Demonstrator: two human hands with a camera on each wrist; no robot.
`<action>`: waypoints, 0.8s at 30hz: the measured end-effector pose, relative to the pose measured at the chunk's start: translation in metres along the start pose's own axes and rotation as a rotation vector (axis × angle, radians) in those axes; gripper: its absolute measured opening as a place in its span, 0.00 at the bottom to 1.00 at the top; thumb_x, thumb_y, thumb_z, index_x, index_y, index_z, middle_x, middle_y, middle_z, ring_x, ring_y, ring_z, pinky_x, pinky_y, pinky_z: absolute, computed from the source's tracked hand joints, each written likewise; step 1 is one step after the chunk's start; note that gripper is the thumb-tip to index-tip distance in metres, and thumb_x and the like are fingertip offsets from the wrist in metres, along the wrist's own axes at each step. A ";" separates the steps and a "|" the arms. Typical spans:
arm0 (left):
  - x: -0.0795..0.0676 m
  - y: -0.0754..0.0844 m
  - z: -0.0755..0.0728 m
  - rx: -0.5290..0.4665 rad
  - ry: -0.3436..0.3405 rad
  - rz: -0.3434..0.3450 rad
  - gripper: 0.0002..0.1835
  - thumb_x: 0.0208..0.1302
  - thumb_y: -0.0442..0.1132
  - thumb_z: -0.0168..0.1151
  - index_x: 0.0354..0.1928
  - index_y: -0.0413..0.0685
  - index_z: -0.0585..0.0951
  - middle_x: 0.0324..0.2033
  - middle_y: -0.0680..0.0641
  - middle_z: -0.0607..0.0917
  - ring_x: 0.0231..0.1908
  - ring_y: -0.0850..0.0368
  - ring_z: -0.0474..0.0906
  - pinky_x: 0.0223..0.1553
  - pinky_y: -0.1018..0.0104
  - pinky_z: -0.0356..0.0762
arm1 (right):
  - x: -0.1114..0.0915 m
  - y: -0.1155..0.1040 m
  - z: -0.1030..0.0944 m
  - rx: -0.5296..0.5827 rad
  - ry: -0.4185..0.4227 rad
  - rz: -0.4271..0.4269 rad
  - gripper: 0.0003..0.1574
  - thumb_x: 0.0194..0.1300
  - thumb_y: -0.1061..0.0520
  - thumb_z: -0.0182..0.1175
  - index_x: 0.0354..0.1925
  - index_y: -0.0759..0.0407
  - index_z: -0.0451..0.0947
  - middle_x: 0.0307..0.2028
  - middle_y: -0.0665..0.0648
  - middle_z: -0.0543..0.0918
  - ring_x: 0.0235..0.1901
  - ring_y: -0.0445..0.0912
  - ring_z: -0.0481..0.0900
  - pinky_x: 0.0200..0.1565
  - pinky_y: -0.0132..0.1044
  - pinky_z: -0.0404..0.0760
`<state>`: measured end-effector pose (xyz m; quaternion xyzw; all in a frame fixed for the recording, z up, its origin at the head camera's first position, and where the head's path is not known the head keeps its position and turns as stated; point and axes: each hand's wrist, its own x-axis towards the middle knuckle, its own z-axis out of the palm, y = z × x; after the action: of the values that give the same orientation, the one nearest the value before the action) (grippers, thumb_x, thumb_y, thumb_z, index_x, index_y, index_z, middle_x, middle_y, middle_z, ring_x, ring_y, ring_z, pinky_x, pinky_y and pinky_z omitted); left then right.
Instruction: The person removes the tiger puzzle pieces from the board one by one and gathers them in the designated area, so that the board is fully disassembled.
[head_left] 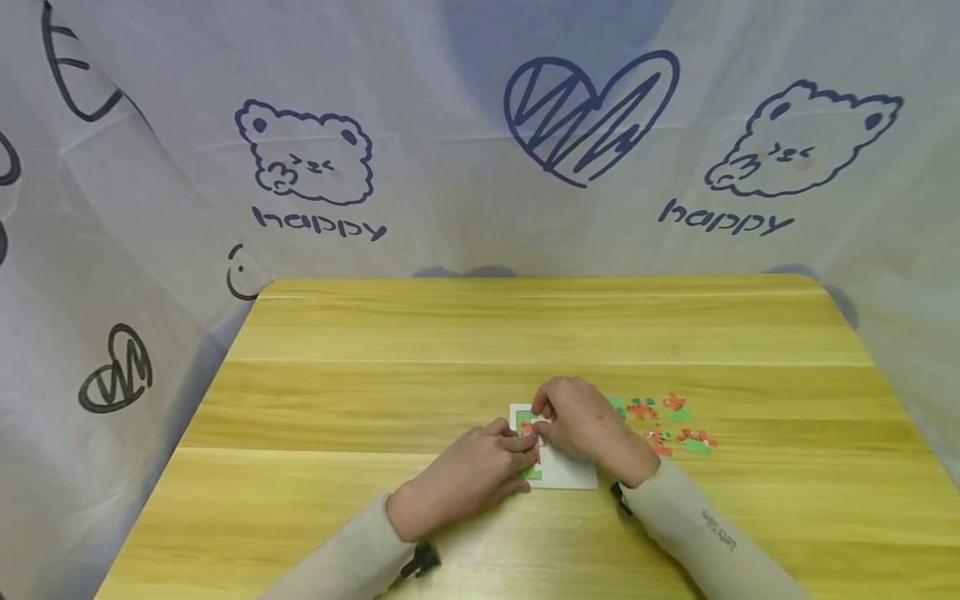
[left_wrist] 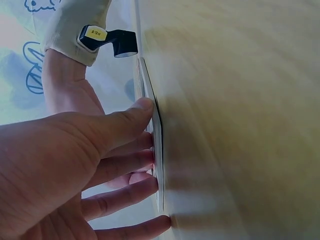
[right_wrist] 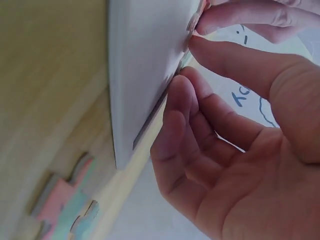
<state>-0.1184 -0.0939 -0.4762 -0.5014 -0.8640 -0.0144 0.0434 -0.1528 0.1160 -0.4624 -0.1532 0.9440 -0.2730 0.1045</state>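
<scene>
A white puzzle board [head_left: 568, 471] lies on the table, with green and orange pieces [head_left: 531, 473] along its left side. My left hand [head_left: 480, 467] lies over that side, its fairly straight fingers touching the pieces and its thumb at the near edge. In the left wrist view, the left thumb [left_wrist: 131, 120] and fingers meet the thin board [left_wrist: 159, 135]. My right hand [head_left: 581, 417] is at the board's far left part. In the right wrist view, its thumb and curled fingertips [right_wrist: 180, 87] pinch a puzzle piece [right_wrist: 186, 60], mostly hidden, low against the board.
Several loose orange and green puzzle pieces [head_left: 696, 442] lie right of the board, some near the right forearm. The wooden table [head_left: 337, 383] extends around the board. A white cloth with blue drawings [head_left: 450, 192] hangs behind the table.
</scene>
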 end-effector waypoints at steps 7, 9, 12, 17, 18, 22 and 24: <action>-0.001 0.000 0.001 -0.027 -0.019 -0.012 0.21 0.76 0.54 0.69 0.63 0.52 0.89 0.66 0.52 0.88 0.53 0.55 0.84 0.55 0.66 0.85 | 0.003 0.005 0.000 0.053 -0.069 -0.040 0.06 0.70 0.63 0.73 0.40 0.58 0.83 0.35 0.52 0.80 0.34 0.43 0.74 0.38 0.34 0.74; 0.000 0.000 0.001 -0.028 -0.012 -0.010 0.21 0.75 0.54 0.70 0.62 0.52 0.90 0.66 0.51 0.88 0.52 0.55 0.84 0.54 0.67 0.85 | 0.003 0.005 0.000 0.052 -0.080 -0.061 0.06 0.70 0.64 0.72 0.38 0.57 0.83 0.35 0.52 0.80 0.34 0.42 0.74 0.38 0.33 0.74; 0.001 0.000 0.001 -0.016 -0.007 -0.003 0.21 0.75 0.54 0.69 0.62 0.53 0.90 0.65 0.51 0.89 0.52 0.55 0.85 0.55 0.66 0.85 | 0.001 0.005 0.001 0.044 -0.065 -0.062 0.06 0.70 0.64 0.71 0.37 0.57 0.83 0.35 0.52 0.80 0.34 0.43 0.74 0.38 0.33 0.74; 0.002 -0.001 0.000 0.012 -0.012 0.004 0.20 0.75 0.55 0.69 0.61 0.54 0.89 0.64 0.54 0.89 0.53 0.55 0.85 0.56 0.66 0.84 | -0.003 0.003 0.002 0.022 0.012 0.008 0.07 0.69 0.61 0.75 0.39 0.60 0.85 0.35 0.54 0.82 0.35 0.44 0.76 0.38 0.37 0.77; 0.002 -0.001 0.000 0.011 -0.010 0.005 0.21 0.75 0.55 0.69 0.61 0.54 0.89 0.64 0.54 0.89 0.53 0.55 0.85 0.56 0.66 0.84 | -0.004 0.002 0.002 0.022 0.022 0.018 0.07 0.69 0.60 0.76 0.39 0.60 0.86 0.35 0.54 0.83 0.35 0.44 0.77 0.39 0.37 0.79; 0.001 -0.001 0.000 -0.007 -0.008 0.004 0.21 0.75 0.53 0.70 0.62 0.52 0.89 0.65 0.53 0.89 0.54 0.55 0.85 0.57 0.65 0.85 | -0.003 0.002 0.003 0.058 0.036 0.050 0.06 0.67 0.61 0.77 0.38 0.61 0.88 0.34 0.53 0.85 0.35 0.43 0.79 0.40 0.37 0.82; 0.001 -0.001 0.000 -0.010 -0.009 0.004 0.21 0.76 0.53 0.70 0.63 0.52 0.89 0.66 0.52 0.89 0.55 0.55 0.85 0.57 0.65 0.85 | -0.002 0.003 0.003 0.077 0.034 0.062 0.06 0.67 0.62 0.77 0.38 0.61 0.88 0.34 0.53 0.85 0.34 0.42 0.79 0.40 0.36 0.82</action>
<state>-0.1195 -0.0938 -0.4765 -0.5036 -0.8630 -0.0162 0.0369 -0.1510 0.1174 -0.4657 -0.1154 0.9387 -0.3082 0.1028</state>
